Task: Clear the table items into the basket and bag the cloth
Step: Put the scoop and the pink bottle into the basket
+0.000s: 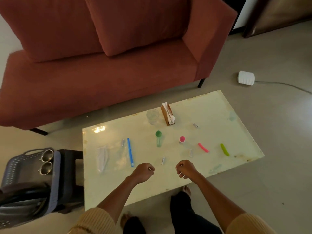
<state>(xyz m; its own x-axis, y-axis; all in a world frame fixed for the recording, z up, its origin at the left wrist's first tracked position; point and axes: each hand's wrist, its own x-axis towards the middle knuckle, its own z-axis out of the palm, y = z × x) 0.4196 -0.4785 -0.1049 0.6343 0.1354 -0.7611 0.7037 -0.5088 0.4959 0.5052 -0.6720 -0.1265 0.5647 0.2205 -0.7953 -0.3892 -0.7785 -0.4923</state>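
Observation:
Both my hands hover over the near part of the glass table [211, 112]. My left hand [143, 172] and my right hand [185, 169] are curled into fists, a pale sliver at each thumb; I cannot tell if it is an item. Beyond them lie a blue sealing stick [130, 152], a clear bag with pale cloth [102, 157], a green-capped bottle [158, 140], a pink-capped jar [182, 139], a pink stick [203, 147] and a green stick [224, 149]. Small clips [163, 160] are scattered about. The grey basket [55, 174] stands left of the table.
A drinking glass [152, 116] and a wooden napkin holder [168, 114] stand at the table's far edge. The basket sits on a dark stool [74, 154] and holds two metal rings [47, 155] and dark items. A red sofa [101, 73] is behind; a white device [246, 78] with cable lies on the floor.

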